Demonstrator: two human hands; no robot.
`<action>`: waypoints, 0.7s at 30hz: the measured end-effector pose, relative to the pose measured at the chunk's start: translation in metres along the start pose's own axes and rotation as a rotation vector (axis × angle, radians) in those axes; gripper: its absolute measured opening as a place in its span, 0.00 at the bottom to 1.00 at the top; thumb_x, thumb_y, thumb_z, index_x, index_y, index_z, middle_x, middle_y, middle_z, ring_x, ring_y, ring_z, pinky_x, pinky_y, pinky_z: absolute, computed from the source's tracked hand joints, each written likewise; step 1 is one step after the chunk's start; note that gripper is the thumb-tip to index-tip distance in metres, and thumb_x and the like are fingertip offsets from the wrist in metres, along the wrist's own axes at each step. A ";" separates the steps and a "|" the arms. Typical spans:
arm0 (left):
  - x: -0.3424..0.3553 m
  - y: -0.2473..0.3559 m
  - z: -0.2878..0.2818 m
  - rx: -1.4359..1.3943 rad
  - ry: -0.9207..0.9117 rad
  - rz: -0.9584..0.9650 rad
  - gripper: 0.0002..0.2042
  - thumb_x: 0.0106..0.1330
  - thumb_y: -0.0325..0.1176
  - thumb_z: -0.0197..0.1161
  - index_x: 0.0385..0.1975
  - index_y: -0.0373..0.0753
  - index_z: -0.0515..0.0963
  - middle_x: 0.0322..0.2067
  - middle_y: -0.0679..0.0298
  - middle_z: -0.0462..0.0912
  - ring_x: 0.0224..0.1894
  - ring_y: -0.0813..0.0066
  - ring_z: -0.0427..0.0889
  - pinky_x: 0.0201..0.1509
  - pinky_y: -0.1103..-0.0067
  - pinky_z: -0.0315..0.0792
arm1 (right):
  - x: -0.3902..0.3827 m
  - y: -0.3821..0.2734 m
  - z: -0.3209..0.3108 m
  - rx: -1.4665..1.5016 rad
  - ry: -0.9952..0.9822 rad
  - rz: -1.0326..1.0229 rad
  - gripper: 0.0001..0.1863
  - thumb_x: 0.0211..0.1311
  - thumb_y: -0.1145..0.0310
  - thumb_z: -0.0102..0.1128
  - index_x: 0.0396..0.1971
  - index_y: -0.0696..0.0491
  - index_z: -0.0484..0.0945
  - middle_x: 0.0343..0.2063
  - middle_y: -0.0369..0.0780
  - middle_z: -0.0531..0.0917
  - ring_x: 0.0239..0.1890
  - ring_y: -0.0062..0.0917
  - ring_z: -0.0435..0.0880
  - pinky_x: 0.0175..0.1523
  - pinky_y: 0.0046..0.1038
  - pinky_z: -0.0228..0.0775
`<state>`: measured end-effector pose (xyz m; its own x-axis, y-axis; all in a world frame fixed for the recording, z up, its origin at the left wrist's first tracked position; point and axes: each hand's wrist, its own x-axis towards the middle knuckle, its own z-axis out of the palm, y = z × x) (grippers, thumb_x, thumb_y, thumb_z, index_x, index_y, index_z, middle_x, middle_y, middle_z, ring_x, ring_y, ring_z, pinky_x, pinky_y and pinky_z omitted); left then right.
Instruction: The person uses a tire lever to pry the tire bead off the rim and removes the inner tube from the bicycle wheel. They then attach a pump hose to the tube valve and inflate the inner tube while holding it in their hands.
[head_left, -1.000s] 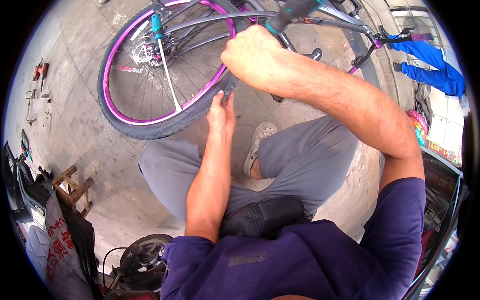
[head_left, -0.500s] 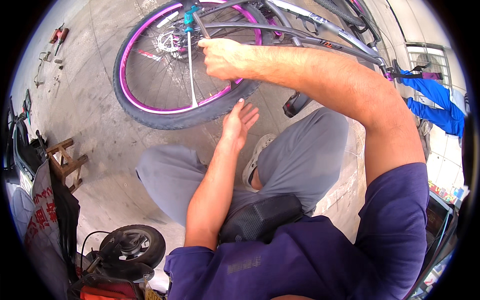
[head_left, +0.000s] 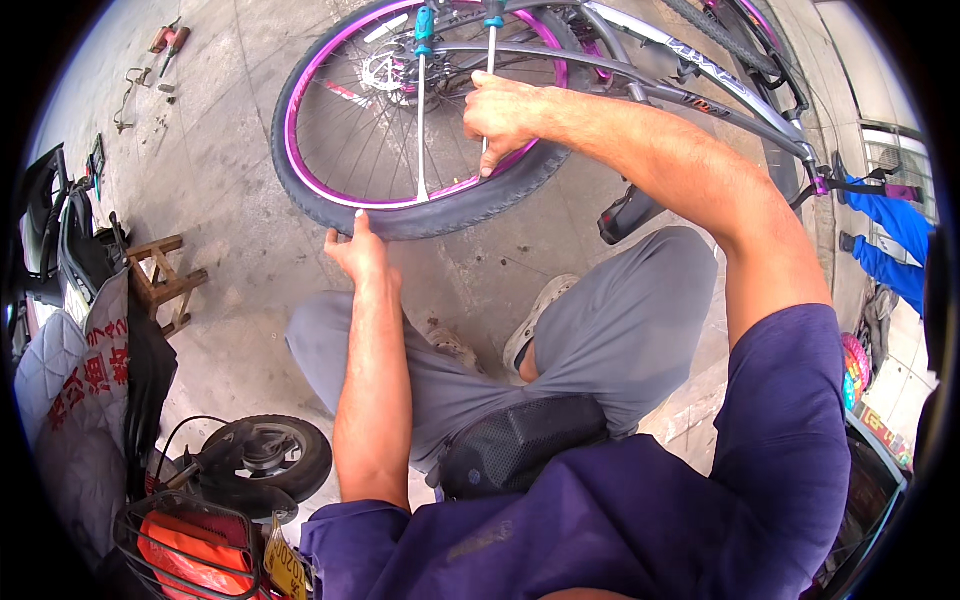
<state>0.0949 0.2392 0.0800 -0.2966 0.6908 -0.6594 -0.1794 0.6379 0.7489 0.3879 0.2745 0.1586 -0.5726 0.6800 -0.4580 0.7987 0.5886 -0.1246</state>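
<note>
A bicycle wheel with magenta rim [head_left: 296,160] and black tire [head_left: 430,222] lies on the ground, attached to a grey frame [head_left: 690,55]. A teal-handled lever [head_left: 422,110] is wedged at the rim's near side. My right hand [head_left: 500,118] grips a second teal-handled lever [head_left: 490,50] just right of it, fingertips down at the rim. My left hand [head_left: 355,248] is below the tire's near-left edge, thumb and fingers apart, a fingertip at the tire.
A wooden stool [head_left: 160,270], draped scooter [head_left: 70,390], small wheel [head_left: 275,455] and wire basket [head_left: 190,550] line the left. Red tools [head_left: 170,40] lie on the ground [head_left: 210,160]. A person in blue trousers [head_left: 890,220] is at far right, beside another bicycle wheel [head_left: 740,40].
My left hand moved left along the tire and opened from its earlier hold. The second lever came down upright beside the first, my right hand moving with it toward the rim.
</note>
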 end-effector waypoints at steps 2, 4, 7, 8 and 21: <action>-0.005 0.000 -0.003 -0.051 0.004 -0.027 0.37 0.72 0.32 0.66 0.74 0.46 0.50 0.68 0.53 0.65 0.62 0.58 0.76 0.58 0.57 0.77 | -0.001 -0.006 0.009 0.061 0.045 -0.002 0.29 0.48 0.35 0.73 0.25 0.50 0.86 0.25 0.40 0.85 0.41 0.34 0.83 0.52 0.40 0.58; 0.008 -0.016 -0.010 -0.011 0.022 0.042 0.36 0.72 0.30 0.66 0.73 0.47 0.51 0.67 0.53 0.66 0.62 0.59 0.76 0.57 0.58 0.78 | -0.005 -0.011 0.014 0.129 0.095 0.081 0.29 0.49 0.35 0.72 0.24 0.50 0.86 0.24 0.40 0.85 0.40 0.35 0.83 0.51 0.40 0.58; 0.010 -0.031 -0.011 0.015 0.028 0.068 0.34 0.71 0.25 0.65 0.70 0.48 0.52 0.66 0.52 0.66 0.61 0.59 0.75 0.56 0.59 0.81 | -0.008 -0.032 0.021 0.256 0.167 0.234 0.29 0.52 0.34 0.70 0.24 0.50 0.86 0.20 0.40 0.83 0.37 0.36 0.83 0.50 0.39 0.58; 0.003 -0.032 -0.010 0.016 0.011 0.048 0.34 0.71 0.25 0.65 0.70 0.48 0.51 0.66 0.52 0.65 0.61 0.59 0.75 0.56 0.59 0.81 | -0.005 -0.040 0.025 0.269 0.173 0.259 0.29 0.52 0.34 0.70 0.24 0.50 0.86 0.20 0.41 0.82 0.36 0.36 0.83 0.50 0.39 0.58; 0.044 -0.018 -0.023 -0.447 -0.098 -0.154 0.30 0.76 0.43 0.61 0.69 0.28 0.62 0.65 0.48 0.72 0.62 0.55 0.78 0.67 0.58 0.75 | -0.021 -0.083 -0.007 -0.076 0.422 0.352 0.21 0.53 0.43 0.73 0.29 0.49 0.87 0.27 0.36 0.83 0.42 0.29 0.80 0.50 0.36 0.62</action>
<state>0.0632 0.2508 0.0389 -0.1494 0.6421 -0.7519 -0.6060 0.5414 0.5827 0.3325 0.2146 0.1852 -0.3106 0.9482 -0.0663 0.9486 0.3137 0.0429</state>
